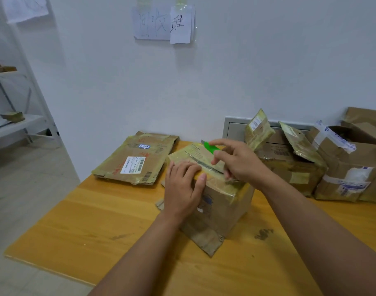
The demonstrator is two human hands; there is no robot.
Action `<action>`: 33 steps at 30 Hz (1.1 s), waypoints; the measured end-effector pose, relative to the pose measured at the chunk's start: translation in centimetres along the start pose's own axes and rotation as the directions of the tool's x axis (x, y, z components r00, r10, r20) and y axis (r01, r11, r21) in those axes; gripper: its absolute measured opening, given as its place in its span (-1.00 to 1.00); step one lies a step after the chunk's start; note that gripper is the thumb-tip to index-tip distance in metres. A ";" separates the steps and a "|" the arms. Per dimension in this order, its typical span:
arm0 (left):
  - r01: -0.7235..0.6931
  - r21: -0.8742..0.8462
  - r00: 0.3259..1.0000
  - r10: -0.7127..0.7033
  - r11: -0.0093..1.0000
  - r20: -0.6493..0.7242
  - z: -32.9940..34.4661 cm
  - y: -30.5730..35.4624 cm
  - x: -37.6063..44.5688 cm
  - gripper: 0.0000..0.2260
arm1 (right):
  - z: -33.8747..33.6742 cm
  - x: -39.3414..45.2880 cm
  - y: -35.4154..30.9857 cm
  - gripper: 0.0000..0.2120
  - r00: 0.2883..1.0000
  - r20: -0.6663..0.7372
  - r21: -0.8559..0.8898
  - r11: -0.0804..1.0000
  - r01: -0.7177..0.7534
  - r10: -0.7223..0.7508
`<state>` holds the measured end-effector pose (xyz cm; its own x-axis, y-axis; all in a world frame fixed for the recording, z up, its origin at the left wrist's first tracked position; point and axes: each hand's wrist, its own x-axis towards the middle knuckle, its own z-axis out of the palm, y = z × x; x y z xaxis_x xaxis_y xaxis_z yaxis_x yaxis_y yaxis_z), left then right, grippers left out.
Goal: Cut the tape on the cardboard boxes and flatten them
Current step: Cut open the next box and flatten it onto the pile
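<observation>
Box [212, 189] stands mid-table [97, 221]; my left hand [182, 189] lies open and flat on its top, my right hand [236, 161] loosely curled above the slit tape [206, 165], green cutter [211, 147] just behind.

Your table [97, 227] fills the lower half of the frame, its far edge against the wall. At centre, the box [217, 201] stands on it, your left hand [182, 189] flat on its top, your right hand [240, 163] above its far right corner. Left of it, toward upper centre, lies a flattened box [135, 159]. At right, a cluster of boxes [324, 163] sits along the wall. A shelf unit [18, 124] stands on the floor at upper left.
</observation>
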<state>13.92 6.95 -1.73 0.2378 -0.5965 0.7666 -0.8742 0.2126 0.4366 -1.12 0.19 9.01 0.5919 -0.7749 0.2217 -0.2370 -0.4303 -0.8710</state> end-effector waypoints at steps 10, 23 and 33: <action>-0.063 0.001 0.994 0.063 0.998 -0.089 1.0 -1.4 -0.1 -0.53 | 0.6 4.0 -1.5 -0.64 0.968 0.244 0.472 0.866 -0.165 0.051; -0.047 0.026 0.992 0.050 0.999 -0.113 1.4 -2.2 -0.1 -0.47 | 3.0 6.7 0.4 -0.90 0.997 -0.058 0.099 0.994 0.050 -0.044; -0.035 0.010 0.991 0.036 0.999 -0.132 1.9 -2.2 -0.3 -0.46 | 3.6 6.0 2.0 -0.83 0.992 -0.053 -0.051 0.993 0.108 -0.111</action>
<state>14.93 5.22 -3.82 0.2603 -0.4811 0.8371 -0.8859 0.2258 0.4052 4.72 -3.70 7.03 0.5728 -0.7459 0.3398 -0.2106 -0.5346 -0.8184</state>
